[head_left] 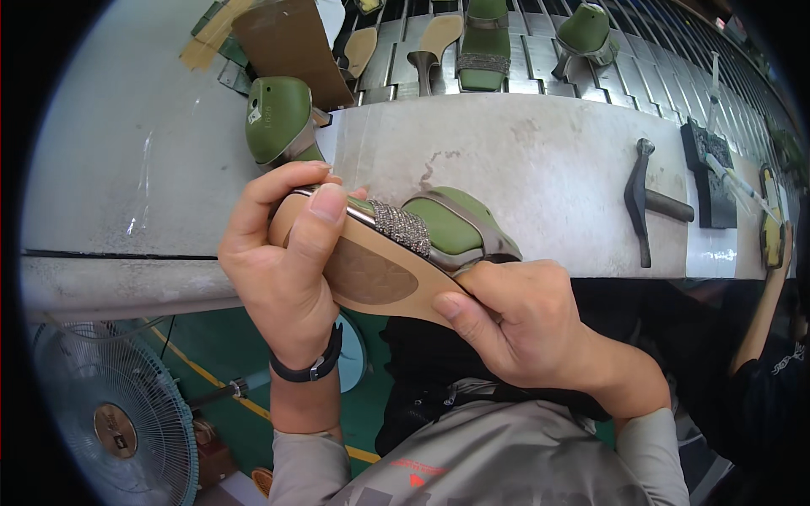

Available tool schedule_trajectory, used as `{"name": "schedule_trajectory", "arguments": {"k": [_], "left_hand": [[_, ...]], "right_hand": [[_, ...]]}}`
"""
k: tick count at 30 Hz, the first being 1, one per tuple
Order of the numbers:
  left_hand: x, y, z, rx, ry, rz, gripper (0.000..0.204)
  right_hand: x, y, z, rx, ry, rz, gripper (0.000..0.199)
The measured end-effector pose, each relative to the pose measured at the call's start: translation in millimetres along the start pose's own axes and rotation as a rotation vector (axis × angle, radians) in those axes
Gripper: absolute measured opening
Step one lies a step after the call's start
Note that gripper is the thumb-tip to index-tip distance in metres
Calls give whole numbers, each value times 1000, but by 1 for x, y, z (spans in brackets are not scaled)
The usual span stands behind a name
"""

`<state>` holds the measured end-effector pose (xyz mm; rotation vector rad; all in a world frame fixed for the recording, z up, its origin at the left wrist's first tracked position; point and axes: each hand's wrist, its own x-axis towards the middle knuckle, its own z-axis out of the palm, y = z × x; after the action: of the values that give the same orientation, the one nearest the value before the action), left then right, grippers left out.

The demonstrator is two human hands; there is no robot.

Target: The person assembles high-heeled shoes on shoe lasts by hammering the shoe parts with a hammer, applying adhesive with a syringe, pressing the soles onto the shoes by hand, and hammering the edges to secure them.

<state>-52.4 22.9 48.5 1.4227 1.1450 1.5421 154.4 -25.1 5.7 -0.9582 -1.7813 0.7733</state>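
Observation:
Over the near edge of the workbench I hold a high-heel sandal (371, 270), tilted with its tan sole turned toward me. A green shoe last (451, 221) is inside it, and a glittery strap (402, 228) crosses the front. My left hand (287, 257) is closed round the toe end, its thumb on the sole edge. My right hand (536, 325) grips the sole nearer the heel, with the thumb pressed along its lower edge. The right fingers hide part of the heel. Beyond my left hand stands another sandal on a green last (278, 122).
A hammer (662, 205) lies right on the workbench (557, 143), beside a black block (707, 181) with syringes. Beyond runs a slatted conveyor (540, 63) carrying several sandals and soles. A fan (118, 413) stands lower left. Another person's arm (764, 316) reaches in at right.

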Motion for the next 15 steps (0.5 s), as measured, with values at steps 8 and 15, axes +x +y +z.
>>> {"name": "schedule_trajectory", "arguments": {"k": [8, 15], "left_hand": [[3, 5, 7, -23, -44, 18, 21], [24, 24, 65, 108, -561, 382, 35]], "right_hand": [[2, 3, -13, -108, 45, 25, 28], [43, -19, -62, -9, 173, -65, 66]]}}
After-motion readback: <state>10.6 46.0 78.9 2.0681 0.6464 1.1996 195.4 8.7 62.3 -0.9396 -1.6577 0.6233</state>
